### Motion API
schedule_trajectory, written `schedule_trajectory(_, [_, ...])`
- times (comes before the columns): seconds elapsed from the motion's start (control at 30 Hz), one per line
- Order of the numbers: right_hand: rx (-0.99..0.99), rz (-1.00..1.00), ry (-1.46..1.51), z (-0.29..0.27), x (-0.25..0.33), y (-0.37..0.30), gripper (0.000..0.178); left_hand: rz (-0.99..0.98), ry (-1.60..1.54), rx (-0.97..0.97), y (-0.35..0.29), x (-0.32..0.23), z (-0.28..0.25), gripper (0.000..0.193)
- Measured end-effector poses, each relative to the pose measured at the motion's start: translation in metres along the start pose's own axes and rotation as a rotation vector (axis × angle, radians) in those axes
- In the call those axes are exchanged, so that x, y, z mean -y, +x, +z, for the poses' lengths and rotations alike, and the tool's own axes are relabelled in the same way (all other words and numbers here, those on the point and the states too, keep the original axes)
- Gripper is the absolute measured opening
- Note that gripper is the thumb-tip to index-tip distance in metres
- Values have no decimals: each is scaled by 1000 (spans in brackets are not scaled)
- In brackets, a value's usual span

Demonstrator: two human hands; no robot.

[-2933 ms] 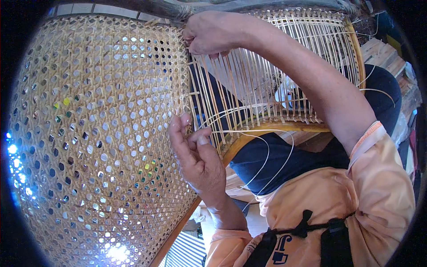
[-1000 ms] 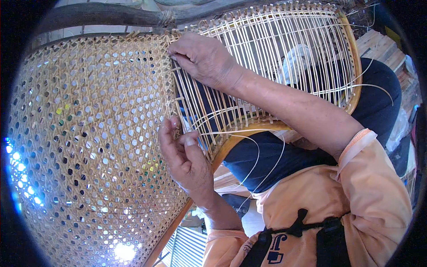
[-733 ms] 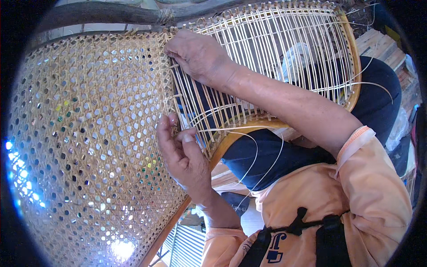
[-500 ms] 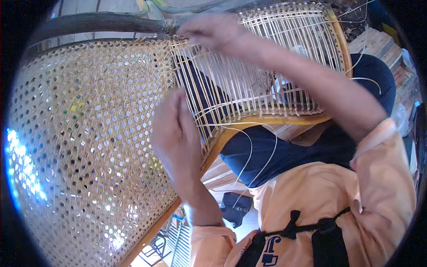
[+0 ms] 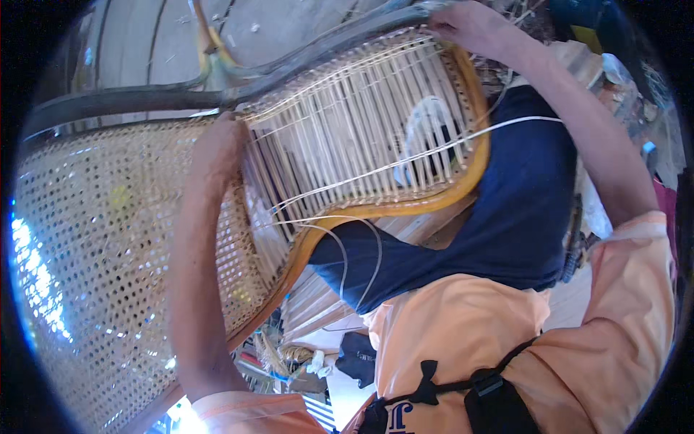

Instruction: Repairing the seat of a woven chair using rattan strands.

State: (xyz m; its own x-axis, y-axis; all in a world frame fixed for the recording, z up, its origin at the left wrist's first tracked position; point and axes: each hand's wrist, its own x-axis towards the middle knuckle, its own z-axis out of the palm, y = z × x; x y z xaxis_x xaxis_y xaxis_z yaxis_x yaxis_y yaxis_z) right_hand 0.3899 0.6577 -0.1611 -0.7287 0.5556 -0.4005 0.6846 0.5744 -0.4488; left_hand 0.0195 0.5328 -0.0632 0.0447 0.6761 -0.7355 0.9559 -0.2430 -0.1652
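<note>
A curved wooden frame [image 5: 473, 163] lies across my lap, strung with pale cane strands [image 5: 340, 123] in open parallel rows. At the frame's far right corner, my right hand [image 5: 470, 27] has its fingers pinched together where a long cane strand along the far edge reaches them. My left hand [image 5: 217, 148] rests at the far edge, where the finished cane mesh [image 5: 116, 239] meets the open rows. Its fingers are bent closed, and whatever is in them is hidden. Loose cane ends [image 5: 379, 253] curl over the near rail onto my trousers.
A dark curved rail [image 5: 130, 103] runs along the far side, with a forked leg [image 5: 210, 61] above the plank floor. Wood pieces and plastic scraps lie at the right. A dark cloth [image 5: 356, 358] and cane bundles [image 5: 296, 354] are below the frame.
My right hand has moved right along the far edge to the frame's corner. My left hand has gone farther away, up to the far rail. The frame appears shifted left in view.
</note>
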Motion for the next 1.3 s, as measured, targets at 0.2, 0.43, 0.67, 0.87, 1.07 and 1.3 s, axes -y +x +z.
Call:
schedule_trajectory(0.2, [-216,-252,346,32,-43,-12,39,-87,-317,73,25,-6,6,21])
schedule_trajectory(0.43, [163,216,229,-2,-16,-17,42,13,-155,87,23,-2,5,24])
schedule_trajectory(0.67, [182,400,405,-7,-12,-31,27,14,96,68,29,-10,6,19])
schedule_trajectory(0.87, [256,359,372,-9,-18,-36,33,154,-26,14,46,29,36,17])
schedule_trajectory(1.07, [305,565,347,-19,-3,-31,33,-184,148,-6,35,-2,-12,24])
schedule_trajectory(1.3, [222,450,335,-10,-8,-28,42,-227,234,255,41,-7,-19,25])
